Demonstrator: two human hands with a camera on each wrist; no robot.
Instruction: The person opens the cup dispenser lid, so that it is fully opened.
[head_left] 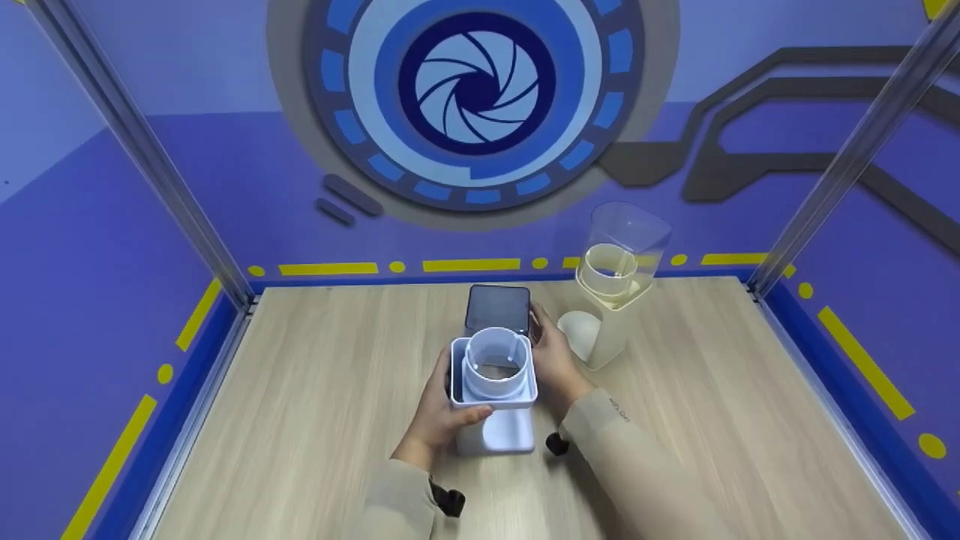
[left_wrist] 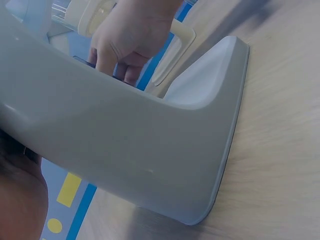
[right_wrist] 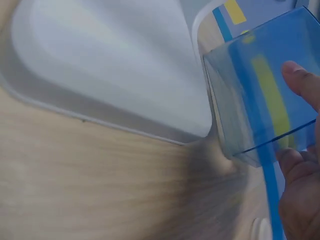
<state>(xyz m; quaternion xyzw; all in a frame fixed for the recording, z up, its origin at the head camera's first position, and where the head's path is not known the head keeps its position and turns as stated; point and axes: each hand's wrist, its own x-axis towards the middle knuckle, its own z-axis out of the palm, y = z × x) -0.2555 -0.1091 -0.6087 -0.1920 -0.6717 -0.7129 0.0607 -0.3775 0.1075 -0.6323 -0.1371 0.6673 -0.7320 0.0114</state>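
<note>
Your wooden table [head_left: 315,420] fills the floor of a blue-walled booth, with metal posts at its far corners. Near the far right edge stands a cream dispenser [head_left: 613,300] with a clear hopper on top, well apart from your hands. At the middle of the table stands a white dispenser base [head_left: 495,390], its round collar open at the top. Your left hand [head_left: 442,409] grips its left side, fingers curled around the body. Just behind it sits a clear tinted hopper [head_left: 497,309]; your right hand [head_left: 553,358] pinches its right edge, thumb on the wall and fingers wrapped beneath it, beside the base.
</note>
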